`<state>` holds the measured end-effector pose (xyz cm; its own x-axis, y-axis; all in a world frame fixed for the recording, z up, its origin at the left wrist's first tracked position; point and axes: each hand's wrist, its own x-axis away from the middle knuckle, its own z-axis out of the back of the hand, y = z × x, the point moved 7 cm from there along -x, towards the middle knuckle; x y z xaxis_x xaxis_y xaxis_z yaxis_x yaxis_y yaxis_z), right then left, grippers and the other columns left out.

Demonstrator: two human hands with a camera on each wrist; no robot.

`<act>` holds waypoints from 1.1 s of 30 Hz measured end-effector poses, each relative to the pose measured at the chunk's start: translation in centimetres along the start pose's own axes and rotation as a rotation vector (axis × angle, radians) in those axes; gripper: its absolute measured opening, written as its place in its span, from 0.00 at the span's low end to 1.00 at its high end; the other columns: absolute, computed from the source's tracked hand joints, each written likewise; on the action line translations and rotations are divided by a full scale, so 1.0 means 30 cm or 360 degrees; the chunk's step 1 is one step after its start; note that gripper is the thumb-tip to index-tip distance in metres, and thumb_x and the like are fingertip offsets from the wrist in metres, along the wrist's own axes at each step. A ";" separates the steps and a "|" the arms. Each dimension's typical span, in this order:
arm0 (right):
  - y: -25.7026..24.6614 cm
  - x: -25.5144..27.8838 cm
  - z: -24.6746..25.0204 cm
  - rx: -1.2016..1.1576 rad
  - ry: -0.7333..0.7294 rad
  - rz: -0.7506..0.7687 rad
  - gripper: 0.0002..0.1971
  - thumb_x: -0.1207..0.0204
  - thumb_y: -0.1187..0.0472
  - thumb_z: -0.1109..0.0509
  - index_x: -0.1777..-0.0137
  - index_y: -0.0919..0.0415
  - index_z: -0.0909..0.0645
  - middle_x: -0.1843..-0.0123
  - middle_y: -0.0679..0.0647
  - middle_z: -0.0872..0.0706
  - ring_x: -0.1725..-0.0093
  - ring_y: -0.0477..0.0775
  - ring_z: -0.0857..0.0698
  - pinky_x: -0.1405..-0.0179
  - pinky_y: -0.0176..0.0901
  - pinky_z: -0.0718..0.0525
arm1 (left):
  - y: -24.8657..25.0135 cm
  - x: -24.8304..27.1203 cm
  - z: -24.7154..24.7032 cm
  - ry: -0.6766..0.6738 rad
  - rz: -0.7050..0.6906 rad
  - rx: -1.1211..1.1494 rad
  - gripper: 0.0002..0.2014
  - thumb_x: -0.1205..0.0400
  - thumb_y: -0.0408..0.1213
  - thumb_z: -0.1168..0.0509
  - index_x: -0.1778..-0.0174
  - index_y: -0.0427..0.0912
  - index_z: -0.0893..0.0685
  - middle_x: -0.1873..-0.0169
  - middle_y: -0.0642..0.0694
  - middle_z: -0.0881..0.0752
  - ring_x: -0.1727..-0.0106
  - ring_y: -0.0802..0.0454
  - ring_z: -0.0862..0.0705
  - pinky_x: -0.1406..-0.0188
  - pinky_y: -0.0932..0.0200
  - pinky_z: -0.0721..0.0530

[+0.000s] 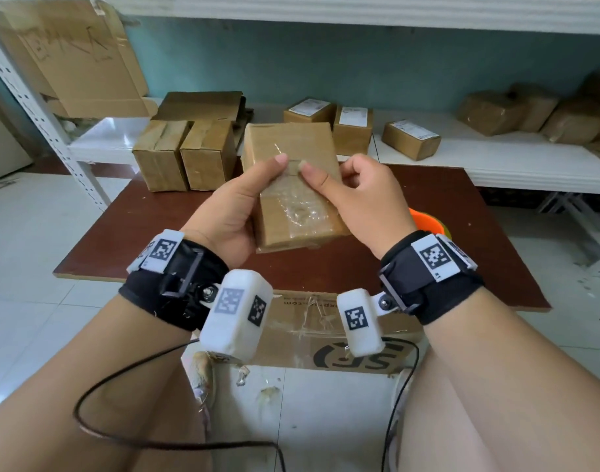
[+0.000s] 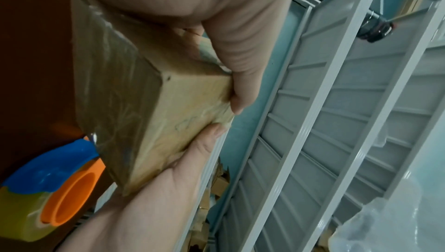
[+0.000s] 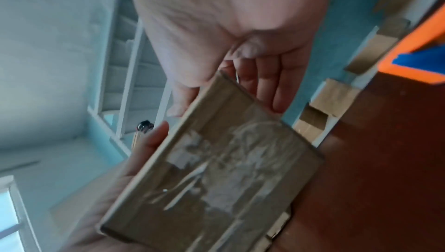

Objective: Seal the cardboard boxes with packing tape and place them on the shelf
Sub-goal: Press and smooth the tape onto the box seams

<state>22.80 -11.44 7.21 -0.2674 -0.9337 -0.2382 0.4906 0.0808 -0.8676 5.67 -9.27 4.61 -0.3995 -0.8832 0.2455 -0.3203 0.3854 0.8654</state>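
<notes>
I hold a small cardboard box [image 1: 291,144] in both hands above the brown table [image 1: 462,233]. Wrinkled clear tape runs across its top face. My left hand [image 1: 271,172] grips its left side, thumb on top and fingers underneath. From the right, my right hand [image 1: 312,175] pinches it, thumb tip pressed on the tape right beside the left thumb. The left wrist view has the box [image 2: 149,104] end-on in the left hand [image 2: 228,47]. In the right wrist view the taped face of the box [image 3: 216,180] fills the centre, with right fingers [image 3: 269,85] behind its far edge.
An orange and blue tape dispenser [image 2: 60,180] lies on the table under my right wrist. Two taped boxes [image 1: 182,155] stand at the table's far left. The white shelf [image 1: 496,165] behind carries several labelled boxes [image 1: 411,137]. A large carton [image 1: 326,332] sits under the table.
</notes>
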 end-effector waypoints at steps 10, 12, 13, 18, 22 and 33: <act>0.041 0.021 -0.099 -0.0593 -0.0419 -0.0573 0.18 0.22 0.32 0.23 0.40 0.41 0.09 0.40 0.40 0.06 0.36 0.49 0.11 0.32 0.64 0.14 | 0.013 0.000 0.085 0.0360 0.0195 0.0269 0.24 0.18 0.53 0.23 0.32 0.42 0.13 0.61 0.42 0.05 0.65 0.48 0.04 0.63 0.47 0.07; 0.059 0.023 -0.114 -0.0648 -0.0425 -0.0692 0.17 0.21 0.37 0.22 0.39 0.44 0.10 0.40 0.47 0.06 0.38 0.55 0.09 0.34 0.67 0.11 | 0.002 -0.013 0.078 0.0383 0.0210 0.0236 0.22 0.17 0.54 0.24 0.35 0.41 0.13 0.58 0.40 0.04 0.62 0.44 0.03 0.60 0.43 0.09; 0.069 0.018 -0.116 -0.0680 -0.0394 -0.0756 0.17 0.21 0.40 0.21 0.38 0.48 0.10 0.40 0.52 0.06 0.39 0.58 0.08 0.34 0.67 0.10 | -0.002 -0.022 0.070 0.0374 0.0208 0.0226 0.22 0.16 0.54 0.24 0.35 0.41 0.12 0.55 0.39 0.04 0.58 0.42 0.03 0.60 0.42 0.08; 0.119 -0.034 -0.095 -0.0803 -0.0202 -0.0964 0.19 0.25 0.42 0.20 0.40 0.52 0.12 0.41 0.55 0.06 0.38 0.60 0.09 0.32 0.69 0.14 | -0.002 -0.082 0.027 0.0356 0.0198 0.0132 0.26 0.16 0.63 0.29 0.41 0.40 0.13 0.58 0.40 0.04 0.60 0.43 0.03 0.56 0.42 0.06; 0.165 -0.090 -0.048 -0.1028 0.0040 -0.1028 0.12 0.23 0.50 0.17 0.47 0.54 0.12 0.48 0.55 0.04 0.45 0.59 0.06 0.34 0.66 0.10 | -0.005 -0.177 0.034 0.0395 0.0100 -0.0020 0.33 0.16 0.67 0.31 0.26 0.45 0.16 0.44 0.43 0.04 0.43 0.46 0.04 0.31 0.41 0.11; 0.310 -0.293 0.075 -0.1219 0.0554 -0.1049 0.15 0.25 0.48 0.16 0.49 0.54 0.16 0.44 0.54 0.06 0.45 0.61 0.07 0.33 0.67 0.11 | -0.081 -0.431 -0.108 0.0041 -0.0073 -0.0012 0.26 0.07 0.57 0.44 0.22 0.43 0.17 0.23 0.47 0.16 0.18 0.50 0.22 0.11 0.38 0.34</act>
<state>31.59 -3.26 2.21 -0.5710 -0.7321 0.3714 -0.4565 -0.0929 -0.8849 14.41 0.35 0.75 -0.3621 -0.9067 0.2164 -0.3315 0.3422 0.8792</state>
